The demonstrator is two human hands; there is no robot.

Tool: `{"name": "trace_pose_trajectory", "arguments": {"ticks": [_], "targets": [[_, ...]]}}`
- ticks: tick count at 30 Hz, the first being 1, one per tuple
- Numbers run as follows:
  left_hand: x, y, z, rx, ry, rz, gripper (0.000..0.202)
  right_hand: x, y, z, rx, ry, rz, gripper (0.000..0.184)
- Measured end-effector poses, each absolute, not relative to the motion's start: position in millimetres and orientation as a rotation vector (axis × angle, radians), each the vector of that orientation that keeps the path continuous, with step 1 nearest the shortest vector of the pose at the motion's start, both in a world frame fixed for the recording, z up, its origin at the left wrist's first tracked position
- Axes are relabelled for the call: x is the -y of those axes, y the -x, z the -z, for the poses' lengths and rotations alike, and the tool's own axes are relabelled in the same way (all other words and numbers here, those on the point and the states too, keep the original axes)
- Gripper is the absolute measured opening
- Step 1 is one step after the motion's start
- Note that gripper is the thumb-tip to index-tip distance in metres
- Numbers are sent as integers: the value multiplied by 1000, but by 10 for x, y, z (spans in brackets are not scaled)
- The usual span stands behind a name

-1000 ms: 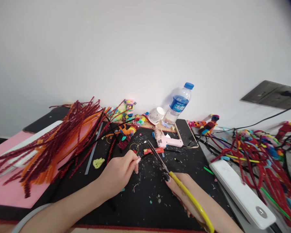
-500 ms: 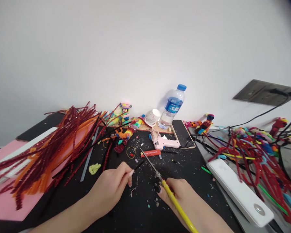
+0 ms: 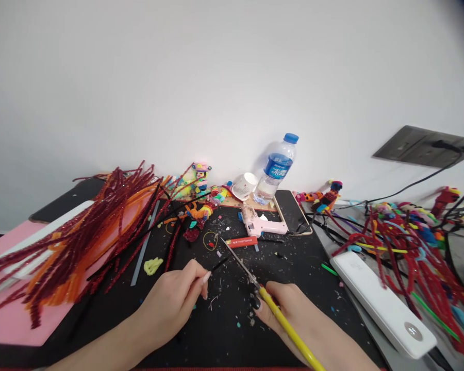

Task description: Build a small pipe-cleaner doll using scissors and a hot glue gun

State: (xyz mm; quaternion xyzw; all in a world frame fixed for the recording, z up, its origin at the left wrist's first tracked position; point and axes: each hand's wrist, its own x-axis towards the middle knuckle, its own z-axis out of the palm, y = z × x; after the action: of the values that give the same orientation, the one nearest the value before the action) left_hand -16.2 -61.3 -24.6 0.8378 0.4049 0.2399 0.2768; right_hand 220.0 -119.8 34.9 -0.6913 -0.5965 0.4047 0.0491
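Observation:
My left hand (image 3: pixel 180 293) is closed, pinching a short black pipe cleaner (image 3: pixel 219 264) between thumb and fingertips. The free end of that piece points right, toward the scissors. My right hand (image 3: pixel 284 309) grips long scissors (image 3: pixel 290 330) with yellow handles. Their slim metal blades slant up and left, past the black tip; whether they touch it I cannot tell. Beyond the blades lies a red, printed strip-like object (image 3: pixel 243 242). A pink glue gun (image 3: pixel 265 225) rests behind it. Left of the strip is a thin ring (image 3: pixel 210 240) on the dark mat.
Red and orange tinsel stems (image 3: pixel 100 232) pile up on the left. A water bottle (image 3: pixel 276 167) and a paper cup (image 3: pixel 244 185) stand by the wall. On the right are a white power bank (image 3: pixel 382 304), tangled pipe cleaners (image 3: pixel 400 257) and cables. Scraps litter the black mat (image 3: pixel 224 340).
The view has shifted slightly. Both hands keep nearly the same place and grip, and the scissors' tips sit slightly farther left over the mat.

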Motion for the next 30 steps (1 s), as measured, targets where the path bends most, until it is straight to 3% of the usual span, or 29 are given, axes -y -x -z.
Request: {"name": "trace_pose_trajectory", "arguments": {"ticks": [13,30], "targets": [[630,141,236,-1126,-2255,-733,25,1216,-2195,-527,1778,1999,-1293,36],[627,141,244,-1096,-2273,-781,22,1214,-2218,-456,1836,1974,-1293,52]]}}
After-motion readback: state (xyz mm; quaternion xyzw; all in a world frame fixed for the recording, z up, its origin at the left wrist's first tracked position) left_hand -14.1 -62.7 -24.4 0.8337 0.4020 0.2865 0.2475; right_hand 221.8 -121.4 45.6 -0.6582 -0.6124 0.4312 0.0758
